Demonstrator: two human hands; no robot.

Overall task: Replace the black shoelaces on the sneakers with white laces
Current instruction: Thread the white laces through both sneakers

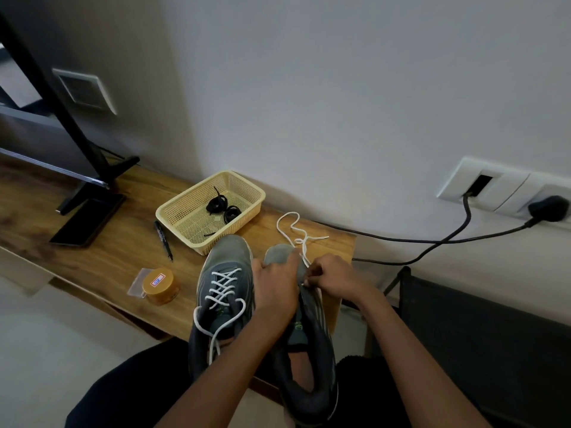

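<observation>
Though the laced sneaker (222, 291) already carried a white lace (221, 287) crisscrossed up its eyelets, the task looked only a little past halfway. That lace's two ends hung loose toward the person's lap, and no knot could be seen.

The other sneaker (312, 350) stood just beside it on the right, its toe on the table (102, 257) and its heel over the table's near edge, toward the lap. The left hand (275, 285) gripped its forefoot, fingers curled over the toe, and steadied it. The right hand (336, 276) pinched the second lace (289, 225) close against the upper, near the front eyelets. Most of that lace lay in slack loops on the table beyond the toe, so threading was probably at the first rows. The hands covered the eyelets, so how many were filled could not be told.

Both black laces (221, 205) lay coiled in the basket (173, 211) behind the sneakers, so removal seemed finished for the pair.

What remained, by this view, was running the second lace up the rest of its eyelets, evening the ends, and perhaps tying both shoes.

A pen (163, 239) lay beside the basket, a jar (160, 285) sat left of the laced sneaker, and a phone (86, 220) lay further left.
</observation>
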